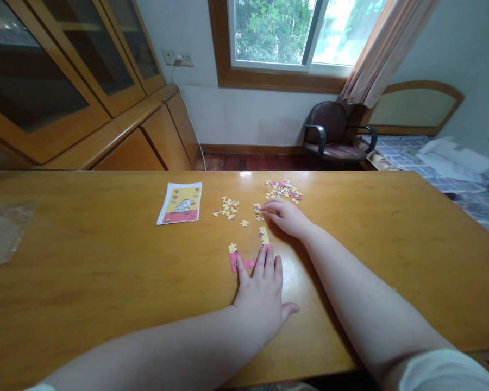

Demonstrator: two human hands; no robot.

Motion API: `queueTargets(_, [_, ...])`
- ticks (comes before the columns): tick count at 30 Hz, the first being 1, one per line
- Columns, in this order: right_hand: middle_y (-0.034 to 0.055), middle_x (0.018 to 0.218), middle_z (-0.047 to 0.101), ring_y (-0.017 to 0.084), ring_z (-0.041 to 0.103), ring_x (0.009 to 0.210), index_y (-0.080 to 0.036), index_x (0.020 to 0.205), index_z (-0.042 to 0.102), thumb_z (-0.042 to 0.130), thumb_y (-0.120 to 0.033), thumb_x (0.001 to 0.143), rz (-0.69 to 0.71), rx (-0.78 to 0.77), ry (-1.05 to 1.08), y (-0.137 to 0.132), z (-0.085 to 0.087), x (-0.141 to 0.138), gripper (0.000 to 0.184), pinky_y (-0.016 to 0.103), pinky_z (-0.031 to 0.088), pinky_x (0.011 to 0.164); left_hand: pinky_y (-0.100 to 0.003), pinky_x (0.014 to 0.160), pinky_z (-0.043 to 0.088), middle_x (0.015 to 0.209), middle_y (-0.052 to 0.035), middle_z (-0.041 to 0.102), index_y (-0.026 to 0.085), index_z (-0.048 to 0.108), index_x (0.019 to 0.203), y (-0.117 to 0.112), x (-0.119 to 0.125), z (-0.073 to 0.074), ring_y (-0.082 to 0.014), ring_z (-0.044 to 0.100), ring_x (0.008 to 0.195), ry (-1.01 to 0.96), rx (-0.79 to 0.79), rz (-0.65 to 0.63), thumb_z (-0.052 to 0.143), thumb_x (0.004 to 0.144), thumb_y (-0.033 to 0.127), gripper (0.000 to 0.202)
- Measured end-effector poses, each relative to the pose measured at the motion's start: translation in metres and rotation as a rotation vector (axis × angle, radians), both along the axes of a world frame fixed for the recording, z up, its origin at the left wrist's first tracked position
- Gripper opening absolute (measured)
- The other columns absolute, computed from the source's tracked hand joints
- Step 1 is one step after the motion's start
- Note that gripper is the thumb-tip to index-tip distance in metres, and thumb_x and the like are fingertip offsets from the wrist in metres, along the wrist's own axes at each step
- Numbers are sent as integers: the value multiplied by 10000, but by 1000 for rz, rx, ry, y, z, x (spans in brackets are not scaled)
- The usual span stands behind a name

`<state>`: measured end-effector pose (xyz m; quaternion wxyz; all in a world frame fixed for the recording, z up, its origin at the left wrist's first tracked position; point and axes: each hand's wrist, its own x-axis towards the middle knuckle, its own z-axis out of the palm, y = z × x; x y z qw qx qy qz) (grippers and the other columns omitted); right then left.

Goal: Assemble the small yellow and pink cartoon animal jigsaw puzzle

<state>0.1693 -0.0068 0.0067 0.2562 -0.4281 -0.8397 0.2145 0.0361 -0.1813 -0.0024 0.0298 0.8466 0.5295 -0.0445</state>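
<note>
My left hand (263,296) lies flat and open on the wooden table (85,260), its fingertips resting on the joined pink and yellow jigsaw pieces (244,259). Farther out, my right hand (285,215) reaches to a small loose piece (257,209) with its fingers curled down over it; whether it grips the piece is hidden. A few loose yellow pieces (227,208) lie just left of that hand. A larger heap of pink and yellow pieces (283,190) sits beyond it.
A printed picture card (180,203) with a white animal on yellow and red lies to the left. A clear plastic bag (2,231) rests at the table's far left. Past the table stand a dark armchair (330,133) and wooden cabinets (106,98).
</note>
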Motion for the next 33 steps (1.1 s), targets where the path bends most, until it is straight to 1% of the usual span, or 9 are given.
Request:
queueTargets(2, [74,1147,679,190,606,1073,-217,1021,732,525,-127,877,82,61,-44,2,-3,1,268,358,435,988,-786,1016,-1,1576,-169,130,141,251,1497,0,0,0,-356,-83,1455,-1,5,4,273,823,749,908])
queueTargets(4, [63,1163,680,192,612,1085,-236,1029,736,551,-158,878,139,68,-92,3,-4,2,251,354,442,994,-781,1020,-18,1574,-172,137,140,258,1495,0,0,1,-353,-84,1455,0,11,5,272,826,747,903])
queueTargets(6, [61,1146,690,192,628,1064,-230,1021,741,594,-196,865,170,50,-110,3,-3,2,217,335,460,979,-779,1020,-29,1571,-179,149,131,261,1493,0,1,1,-356,-81,1455,0,15,0,271,829,745,904])
queueTargets(11, [62,1114,703,190,649,1027,-220,1006,748,643,-216,841,168,2,-115,1,2,3,195,315,483,955,-768,1032,-15,1565,-196,165,113,260,1491,0,1,2,-357,-48,1457,-13,14,-14,258,834,741,909])
queueTargets(17, [66,1111,701,192,650,1019,-223,963,758,606,-241,872,160,-21,-108,-2,4,4,178,327,484,946,-759,1047,10,1565,-185,185,134,293,1485,0,1,2,-373,-26,1455,-26,26,-6,295,835,727,880])
queueTargets(21, [55,1110,699,185,654,1005,-238,912,766,628,-233,849,164,-74,-66,-3,4,6,153,326,484,942,-759,1049,35,1561,-178,213,149,312,1480,1,1,4,-389,-18,1451,-24,10,-5,350,829,711,861])
queueTargets(25, [56,1114,696,187,656,991,-235,876,772,648,-219,817,157,-97,-52,-4,5,8,138,326,482,935,-757,1049,14,1562,-188,198,139,299,1483,1,1,5,-383,-10,1452,-20,14,-4,339,832,715,871])
queueTargets(29, [60,1111,693,181,655,971,-219,869,772,609,-181,815,157,-113,-38,-7,8,7,176,311,491,900,-749,1056,4,1561,-186,200,137,292,1486,1,2,5,-377,-8,1454,-21,12,-6,337,829,722,881])
queueTargets(33, [51,1096,686,172,656,939,-225,864,773,614,-170,799,153,-83,-56,-7,7,7,180,297,491,882,-741,1059,-19,1561,-195,177,121,283,1486,1,2,5,-362,17,1458,-22,8,-9,313,835,726,889])
